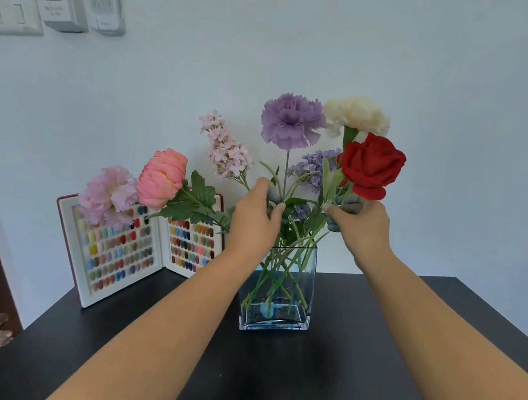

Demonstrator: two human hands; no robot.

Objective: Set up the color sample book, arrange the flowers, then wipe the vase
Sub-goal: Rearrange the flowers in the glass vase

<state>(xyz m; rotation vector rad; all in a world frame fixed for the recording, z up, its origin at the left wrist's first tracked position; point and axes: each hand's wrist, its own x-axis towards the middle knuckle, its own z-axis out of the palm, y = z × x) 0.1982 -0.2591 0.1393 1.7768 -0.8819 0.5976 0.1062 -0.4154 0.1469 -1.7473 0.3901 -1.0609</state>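
While both hands work above it, table (368, 364): dark, bears all. Color sample book (115, 247): open, upright, far left. Vase (305, 292): clear glass, centre, directly below hands; stems run upward, fanning. Left hand (253, 222): curled round stems above rim. Right hand (361, 227): pinching stem under red rose (371, 167), nearer it.

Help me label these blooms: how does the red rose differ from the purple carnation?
The red rose has smooth, furled petals; the purple carnation is frilly and ruffled. The rose sits lower, at the right; the carnation stands taller on a bare upright stem. Both stems go down into the glass vase.
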